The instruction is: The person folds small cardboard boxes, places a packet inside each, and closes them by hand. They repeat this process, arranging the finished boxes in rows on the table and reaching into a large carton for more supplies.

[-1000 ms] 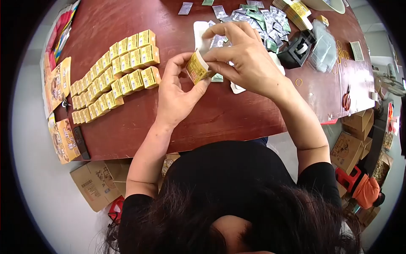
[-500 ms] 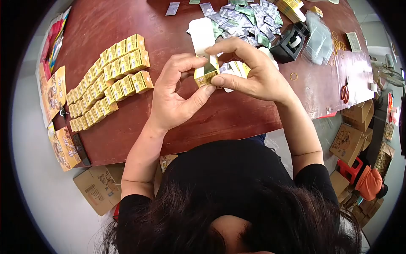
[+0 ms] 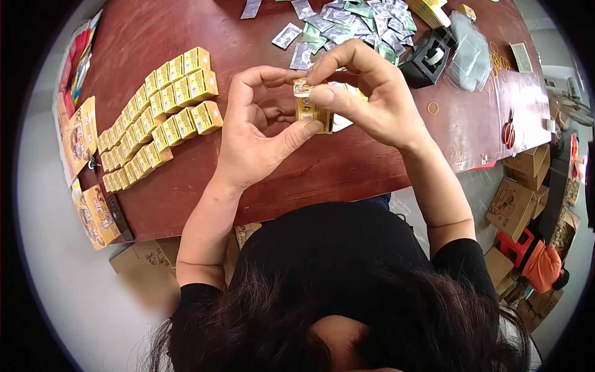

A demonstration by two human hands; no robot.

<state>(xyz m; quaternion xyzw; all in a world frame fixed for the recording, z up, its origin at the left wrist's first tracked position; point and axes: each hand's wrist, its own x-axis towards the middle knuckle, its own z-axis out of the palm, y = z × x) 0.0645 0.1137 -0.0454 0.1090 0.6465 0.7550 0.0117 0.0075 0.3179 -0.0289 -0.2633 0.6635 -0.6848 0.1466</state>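
Observation:
A small yellow box [image 3: 308, 110] is held up between my two hands over the table. My left hand [image 3: 263, 124] grips it from the left, thumb on its lower front and fingers behind it. The fingers of my right hand [image 3: 369, 93] pinch the box's top flap [image 3: 302, 88], which is folded over toward me. Whatever lies inside the box is hidden. Behind my right hand, part of a flat white and yellow carton piece [image 3: 341, 121] shows on the table. Beyond it lies a heap of small grey and green sachets [image 3: 353, 25].
Rows of yellow boxes [image 3: 180, 93] stand on the red-brown table [image 3: 248, 208] at the left. A black tape dispenser [image 3: 427, 59], clear plastic bags [image 3: 468, 56], rubber bands [image 3: 496, 62] and red scissors [image 3: 508, 133] lie to the right. A person in orange [image 3: 541, 266] is at far right.
The box's upright white flap has been folded down over its top. My right hand has shifted upward, with its thumb now on the flap.

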